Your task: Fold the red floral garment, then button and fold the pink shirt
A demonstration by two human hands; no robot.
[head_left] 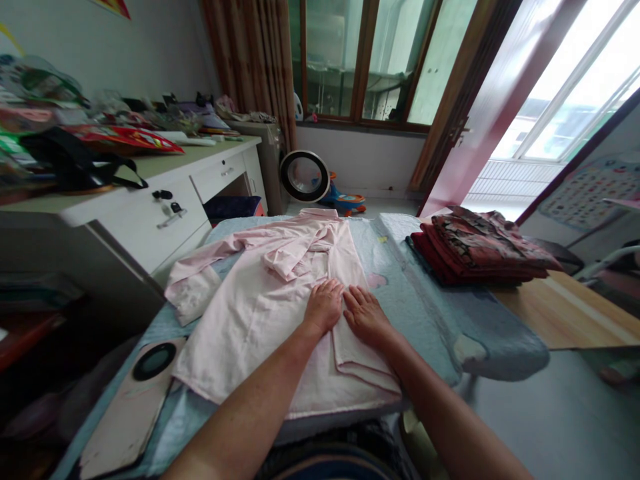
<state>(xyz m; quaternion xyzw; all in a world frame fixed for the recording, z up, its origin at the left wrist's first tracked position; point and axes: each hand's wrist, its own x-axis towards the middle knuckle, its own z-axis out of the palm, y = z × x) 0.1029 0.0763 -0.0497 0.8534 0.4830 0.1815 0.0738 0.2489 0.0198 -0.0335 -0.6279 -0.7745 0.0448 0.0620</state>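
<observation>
A pale pink long-sleeved shirt [250,320] lies spread on a blue cloth cover [415,313]. Its right side is folded inward in a long strip, and one sleeve is laid across the upper part. The other sleeve stretches out to the left. My left hand [324,307] rests on the shirt near the inner edge of that fold, its fingers bent and close together. Beside it, my right hand [366,315] lies flat on the folded strip with fingers apart. Neither hand grips the cloth as far as I can see.
A phone [133,407] lies at the near left on the cover. Folded dark red fabrics [480,247] are stacked at the right, by a wooden board [575,310]. Left stands a white desk [150,227] crowded with items. A washing machine door [305,177] hangs open at the back.
</observation>
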